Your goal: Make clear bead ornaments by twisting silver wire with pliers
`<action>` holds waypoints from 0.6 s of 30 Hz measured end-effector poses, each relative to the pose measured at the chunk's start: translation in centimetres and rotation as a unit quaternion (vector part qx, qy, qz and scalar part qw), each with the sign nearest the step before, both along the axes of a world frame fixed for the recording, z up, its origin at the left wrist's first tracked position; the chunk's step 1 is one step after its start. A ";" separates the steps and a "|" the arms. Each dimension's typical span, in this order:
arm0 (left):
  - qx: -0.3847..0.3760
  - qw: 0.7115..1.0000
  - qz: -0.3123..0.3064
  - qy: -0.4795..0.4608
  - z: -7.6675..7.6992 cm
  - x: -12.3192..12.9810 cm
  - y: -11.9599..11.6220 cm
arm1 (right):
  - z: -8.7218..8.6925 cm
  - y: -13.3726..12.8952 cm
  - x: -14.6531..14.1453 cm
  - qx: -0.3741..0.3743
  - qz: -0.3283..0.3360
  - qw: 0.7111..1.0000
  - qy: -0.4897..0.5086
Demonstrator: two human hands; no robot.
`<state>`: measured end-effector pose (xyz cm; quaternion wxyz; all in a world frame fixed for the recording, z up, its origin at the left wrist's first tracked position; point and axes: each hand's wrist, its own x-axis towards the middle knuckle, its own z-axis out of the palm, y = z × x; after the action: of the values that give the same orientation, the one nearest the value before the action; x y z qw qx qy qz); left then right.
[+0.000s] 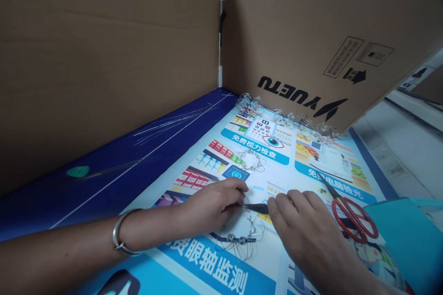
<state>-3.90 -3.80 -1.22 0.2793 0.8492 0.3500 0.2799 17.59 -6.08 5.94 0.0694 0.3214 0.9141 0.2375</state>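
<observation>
The left hand [211, 207], a silver bangle [119, 235] at its wrist, curls closed around slim black-handled pliers [258, 209]; the right hand [304, 228] sits just beside them, its grip unclear. Under them lies a loop of thin silver wire strung with clear beads [238, 239]. Red-handled steel scissors [353, 219] rest nearer the right edge of the glossy blue printed poster [254, 146], which reads 免费视力检查. A finished-looking clear beaded strand [287, 117] lines its far edge, against a brown cardboard YUETU carton [297, 55].

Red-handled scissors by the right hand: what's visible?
The red-handled steel scissors have two red loop handles and narrow dark blades, closed or nearly so, with the tips pointing toward the brown cardboard panel. They lie flat on a printed blue-and-white poster, just beyond the person's right hand, apparently not touching it.
</observation>
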 end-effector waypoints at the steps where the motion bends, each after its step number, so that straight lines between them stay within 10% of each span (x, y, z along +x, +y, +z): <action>1: -0.004 1.000 0.002 -0.005 0.0 0.0 0.1 | 0.0 0.1 0.1 0.000 -0.003 1.000 0.012; 18: -0.083 0.994 0.038 -0.061 0.8 0.0 0.7 | -3.4 -0.2 -0.1 -0.016 -0.003 0.998 0.065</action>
<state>-3.87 -3.12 -0.41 0.3591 0.7905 0.3860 0.3117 17.52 -6.23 2.54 0.0153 0.3376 0.9195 0.2010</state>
